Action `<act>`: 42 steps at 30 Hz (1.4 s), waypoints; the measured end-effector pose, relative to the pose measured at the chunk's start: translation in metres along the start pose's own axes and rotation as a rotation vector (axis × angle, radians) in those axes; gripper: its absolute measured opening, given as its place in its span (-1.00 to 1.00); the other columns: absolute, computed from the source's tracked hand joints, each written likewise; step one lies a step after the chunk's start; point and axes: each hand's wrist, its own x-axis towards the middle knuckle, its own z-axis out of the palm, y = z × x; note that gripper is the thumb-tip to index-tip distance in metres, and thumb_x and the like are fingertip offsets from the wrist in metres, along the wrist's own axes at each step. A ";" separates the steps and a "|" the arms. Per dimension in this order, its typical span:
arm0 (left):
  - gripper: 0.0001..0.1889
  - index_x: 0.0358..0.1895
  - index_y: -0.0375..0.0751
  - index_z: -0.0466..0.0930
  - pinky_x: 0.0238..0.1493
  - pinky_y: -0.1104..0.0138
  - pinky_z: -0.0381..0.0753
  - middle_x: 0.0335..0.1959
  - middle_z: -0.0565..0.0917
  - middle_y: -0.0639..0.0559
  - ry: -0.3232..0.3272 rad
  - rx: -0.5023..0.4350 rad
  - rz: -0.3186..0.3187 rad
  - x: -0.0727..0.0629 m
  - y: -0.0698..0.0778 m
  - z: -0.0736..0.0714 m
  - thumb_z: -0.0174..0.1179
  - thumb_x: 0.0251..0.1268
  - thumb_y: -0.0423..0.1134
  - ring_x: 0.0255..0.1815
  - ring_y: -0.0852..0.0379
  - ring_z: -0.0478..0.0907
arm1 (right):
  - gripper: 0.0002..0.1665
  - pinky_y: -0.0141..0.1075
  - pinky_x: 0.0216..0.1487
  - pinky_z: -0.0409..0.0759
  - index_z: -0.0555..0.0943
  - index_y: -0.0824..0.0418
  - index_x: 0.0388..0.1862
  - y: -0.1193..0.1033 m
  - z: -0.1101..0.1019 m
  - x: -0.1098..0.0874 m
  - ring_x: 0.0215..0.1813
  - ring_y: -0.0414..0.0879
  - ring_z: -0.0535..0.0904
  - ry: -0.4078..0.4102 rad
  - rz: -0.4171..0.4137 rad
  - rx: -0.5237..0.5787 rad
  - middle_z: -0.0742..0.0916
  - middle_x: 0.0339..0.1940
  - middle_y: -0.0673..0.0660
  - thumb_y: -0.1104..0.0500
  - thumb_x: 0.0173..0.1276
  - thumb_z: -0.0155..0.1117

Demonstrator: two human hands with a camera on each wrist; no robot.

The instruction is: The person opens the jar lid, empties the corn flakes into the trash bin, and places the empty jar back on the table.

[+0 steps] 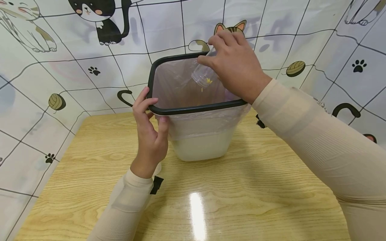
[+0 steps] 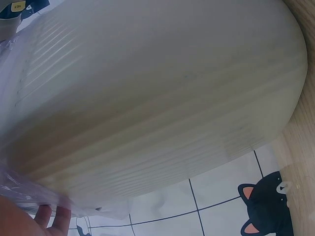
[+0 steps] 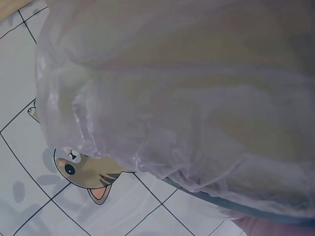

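A pale trash bin with a black rim stands on the table, lined with a translucent bag folded over its edge. My left hand grips the bin's near-left corner, fingers over the rim and thumb against the outside. Above the opening, my right hand holds a clear plastic cup tilted mouth-down into the bin. Small yellow bits lie near the cup's mouth, and one hangs below it. The left wrist view shows the bin's side; the right wrist view, mostly the bag.
The wood-grain table spreads in front of the bin. A white cloth printed with cats and grid lines rises behind the bin and at both sides.
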 end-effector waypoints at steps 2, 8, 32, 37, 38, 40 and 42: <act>-0.41 0.21 -0.20 0.20 0.12 0.03 0.43 0.52 0.16 -0.13 0.002 0.000 0.000 0.001 0.000 0.000 -0.18 0.52 0.27 0.49 0.04 0.23 | -0.49 0.09 0.36 0.25 0.65 -0.01 0.19 0.000 0.000 0.001 0.37 0.23 0.31 0.005 -0.002 -0.004 0.55 0.25 0.33 0.46 0.44 0.11; -0.41 0.22 -0.20 0.20 0.12 0.03 0.43 0.52 0.16 -0.12 0.003 -0.001 0.001 0.002 0.001 -0.001 -0.18 0.52 0.27 0.49 0.04 0.23 | -0.41 0.09 0.39 0.25 0.65 -0.03 0.20 0.001 -0.002 0.004 0.39 0.23 0.31 0.038 -0.044 -0.035 0.56 0.24 0.32 0.52 0.38 0.14; -0.47 0.19 -0.25 0.23 0.11 0.11 0.46 0.50 0.20 -0.12 0.024 -0.008 0.004 0.000 0.000 -0.003 -0.16 0.54 0.17 0.48 0.02 0.25 | -0.38 0.05 0.46 0.26 0.60 0.08 0.18 0.000 -0.006 0.012 0.40 0.24 0.35 0.027 -0.337 -0.134 0.57 0.25 0.34 0.52 0.18 0.38; -0.52 0.20 -0.25 0.22 0.11 0.10 0.46 0.51 0.18 -0.15 0.016 -0.017 0.006 -0.001 -0.001 -0.002 -0.13 0.52 0.08 0.47 0.01 0.26 | -0.33 0.08 0.44 0.26 0.57 0.09 0.21 0.001 -0.008 0.013 0.38 0.25 0.34 -0.034 -0.363 -0.168 0.55 0.23 0.34 0.51 0.13 0.42; -0.52 0.20 -0.25 0.22 0.11 0.10 0.46 0.51 0.18 -0.15 0.015 -0.020 0.007 -0.001 -0.001 -0.002 -0.13 0.52 0.08 0.46 0.01 0.27 | -0.33 0.09 0.44 0.26 0.57 0.08 0.21 0.003 -0.009 0.013 0.38 0.25 0.34 -0.037 -0.365 -0.174 0.55 0.24 0.34 0.52 0.14 0.41; -0.50 0.20 -0.25 0.22 0.11 0.08 0.46 0.51 0.18 -0.16 0.014 -0.023 0.011 -0.001 0.000 -0.002 -0.13 0.52 0.11 0.46 0.00 0.27 | -0.35 0.11 0.43 0.26 0.58 0.08 0.21 0.006 -0.013 0.014 0.37 0.25 0.34 -0.043 -0.370 -0.178 0.54 0.24 0.35 0.52 0.17 0.38; -0.49 0.20 -0.25 0.22 0.10 0.08 0.47 0.51 0.18 -0.16 0.016 -0.025 0.015 0.000 0.000 -0.002 -0.13 0.53 0.12 0.45 0.00 0.27 | -0.38 0.13 0.42 0.26 0.58 0.09 0.20 0.009 -0.017 0.015 0.37 0.26 0.35 -0.041 -0.375 -0.174 0.55 0.24 0.35 0.54 0.21 0.34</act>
